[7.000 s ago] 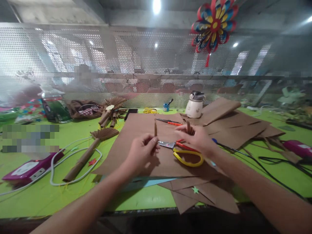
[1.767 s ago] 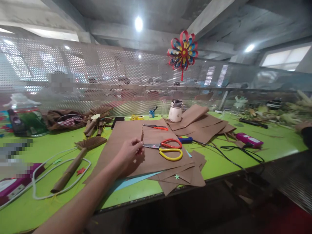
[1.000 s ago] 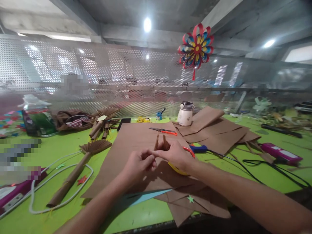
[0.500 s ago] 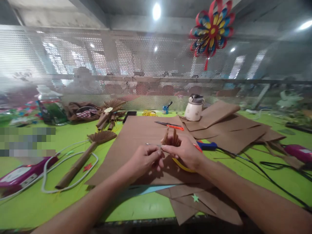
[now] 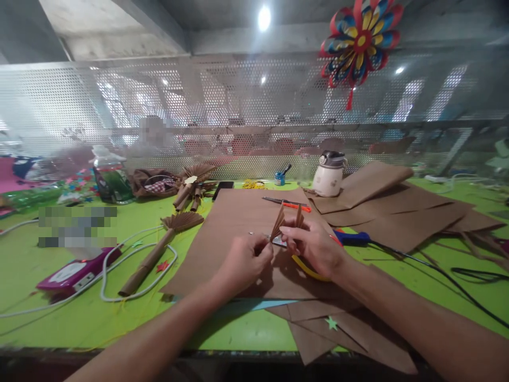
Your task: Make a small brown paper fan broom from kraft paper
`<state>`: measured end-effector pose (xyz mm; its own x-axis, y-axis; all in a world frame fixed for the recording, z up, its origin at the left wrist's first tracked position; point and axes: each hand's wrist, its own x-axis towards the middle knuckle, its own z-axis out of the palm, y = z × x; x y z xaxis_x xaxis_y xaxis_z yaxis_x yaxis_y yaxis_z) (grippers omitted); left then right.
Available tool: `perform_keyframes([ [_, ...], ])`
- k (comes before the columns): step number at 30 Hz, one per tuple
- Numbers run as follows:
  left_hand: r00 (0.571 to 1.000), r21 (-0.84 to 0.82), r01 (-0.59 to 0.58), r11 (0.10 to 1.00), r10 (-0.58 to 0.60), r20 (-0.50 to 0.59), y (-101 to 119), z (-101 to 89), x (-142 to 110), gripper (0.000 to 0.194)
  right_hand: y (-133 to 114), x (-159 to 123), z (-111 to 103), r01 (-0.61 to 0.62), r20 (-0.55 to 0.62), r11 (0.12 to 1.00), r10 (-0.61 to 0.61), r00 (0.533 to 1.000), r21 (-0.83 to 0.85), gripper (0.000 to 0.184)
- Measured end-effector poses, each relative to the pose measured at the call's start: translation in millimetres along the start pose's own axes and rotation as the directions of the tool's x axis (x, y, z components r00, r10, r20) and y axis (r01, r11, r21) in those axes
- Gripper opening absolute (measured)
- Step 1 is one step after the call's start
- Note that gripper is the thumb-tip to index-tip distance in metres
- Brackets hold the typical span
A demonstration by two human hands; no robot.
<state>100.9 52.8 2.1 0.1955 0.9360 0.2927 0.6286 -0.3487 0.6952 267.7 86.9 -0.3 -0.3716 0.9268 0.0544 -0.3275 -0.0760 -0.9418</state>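
Note:
Both my hands meet over a large brown paper sheet (image 5: pixel 234 212) on the green table (image 5: pixel 79 318). My left hand (image 5: pixel 244 260) is closed, its fingertips pinching the lower end of a small pleated brown paper fan (image 5: pixel 278 227). My right hand (image 5: pixel 316 246) is closed too and holds a second folded brown paper piece (image 5: pixel 298 216) upright beside the first. Under my right hand lie scissors with yellow and red handles (image 5: pixel 306 268), mostly hidden.
A finished paper fan on a rolled stick (image 5: pixel 161 249) lies left, ringed by a white cable (image 5: pixel 115 276). A pink device (image 5: pixel 73 273), orange-handled cutter (image 5: pixel 286 203), white jar (image 5: pixel 329 174), stacked brown sheets (image 5: pixel 397 212) and a black cable (image 5: pixel 437 270) lie around. A perforated screen (image 5: pixel 238 106) backs the table.
My right hand came back into view with folded paper pieces and joined the left hand. The pleated piece between my hands has spread into a fan shape. The camera tilted back down.

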Motion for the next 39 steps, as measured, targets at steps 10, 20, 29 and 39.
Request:
perform_keyframes([
  [10,0.985,0.245,-0.132,0.96,0.154,-0.074,-5,4.3,-5,0.021,4,-2,4,0.053,-0.006,0.982,-0.055,0.998,-0.179,0.03],
  [20,0.997,0.222,-0.079,0.972,0.082,-0.007,4,0.9,-6,0.021,4,-3,6,0.059,-0.011,0.974,-0.063,0.998,-0.219,0.029],
  [29,0.966,-0.444,0.229,0.866,-0.143,0.217,0,5.4,2,0.026,3,-3,5,0.053,0.014,0.959,-0.051,0.999,-0.279,0.027],
  [39,0.93,-0.696,0.349,0.628,-0.138,0.342,-3,5.3,5,0.034,3,2,2,0.016,0.025,0.996,-0.018,1.0,0.093,0.018],
])
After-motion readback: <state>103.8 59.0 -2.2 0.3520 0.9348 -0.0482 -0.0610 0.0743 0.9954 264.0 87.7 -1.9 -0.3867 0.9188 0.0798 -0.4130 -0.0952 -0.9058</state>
